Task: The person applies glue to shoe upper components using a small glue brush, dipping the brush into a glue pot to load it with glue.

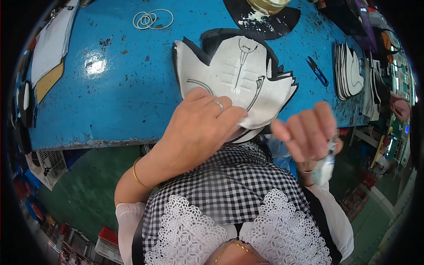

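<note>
A stack of white, dark-edged shoe uppers (229,75), with lines of dark stitching, lies at the table's front edge. My left hand (203,123) is closed on the near edge of the top upper, thumb and fingers pinching it. To the right of the stack, my right hand (309,132) is raised off the table with its fingers curled. In it is a small pale tool (326,168) with a whitish end pointing down, blurred by motion. Its exact kind cannot be made out.
The blue table (110,97) holds pale rings (152,20), blue-handled thread snips (318,72) and a stack of white cut pieces (348,73). A tub (267,5) with white paste stands on a dark piece at the back. Papers (53,42) lie at left.
</note>
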{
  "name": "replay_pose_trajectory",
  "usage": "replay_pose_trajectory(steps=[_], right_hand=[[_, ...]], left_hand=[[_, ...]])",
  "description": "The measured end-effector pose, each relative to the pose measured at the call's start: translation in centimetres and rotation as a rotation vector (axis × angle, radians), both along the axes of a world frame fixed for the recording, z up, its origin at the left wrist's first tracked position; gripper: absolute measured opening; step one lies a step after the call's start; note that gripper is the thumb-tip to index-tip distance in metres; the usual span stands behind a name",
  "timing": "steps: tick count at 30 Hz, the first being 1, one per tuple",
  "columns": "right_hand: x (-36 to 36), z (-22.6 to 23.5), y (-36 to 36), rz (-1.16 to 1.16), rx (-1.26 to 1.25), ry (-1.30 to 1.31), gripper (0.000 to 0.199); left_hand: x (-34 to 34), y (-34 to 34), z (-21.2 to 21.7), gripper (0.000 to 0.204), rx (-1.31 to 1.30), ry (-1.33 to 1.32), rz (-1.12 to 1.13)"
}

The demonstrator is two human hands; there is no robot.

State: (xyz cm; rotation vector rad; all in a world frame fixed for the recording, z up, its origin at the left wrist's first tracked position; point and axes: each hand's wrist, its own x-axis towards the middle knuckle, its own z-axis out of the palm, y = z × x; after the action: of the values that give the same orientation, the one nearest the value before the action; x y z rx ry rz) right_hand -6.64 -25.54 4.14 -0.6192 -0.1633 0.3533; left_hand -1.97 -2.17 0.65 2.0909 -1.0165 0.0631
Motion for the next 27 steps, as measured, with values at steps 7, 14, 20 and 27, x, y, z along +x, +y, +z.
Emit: replay_pose_trajectory(steps=[7, 14, 20, 27], right_hand=[[-1.5, -0.2, 1.8, 0.007, -0.037, -0.076, 0.019], [-1.3, -4.4, 2.3, -0.039, -0.300, -0.198, 0.022], [-1.4, -4.3, 2.6, -0.044, -0.235, -0.068, 0.024], [-1.5, -4.2, 2.8, -0.056, -0.305, -0.015, 0.026]], left_hand=[[1.2, -0.3, 1.2, 0.016, 0.177, 0.171, -0.021], [1.4, 2.0, 1.1, 0.015, -0.537, 0.343, 0.263], [1.3, 14.5, 1.3, 0.018, -0.450, -0.445, 1.047], [-0.5, 22.9, -1.0, 0.016, 0.287, -0.907, 1.497]])
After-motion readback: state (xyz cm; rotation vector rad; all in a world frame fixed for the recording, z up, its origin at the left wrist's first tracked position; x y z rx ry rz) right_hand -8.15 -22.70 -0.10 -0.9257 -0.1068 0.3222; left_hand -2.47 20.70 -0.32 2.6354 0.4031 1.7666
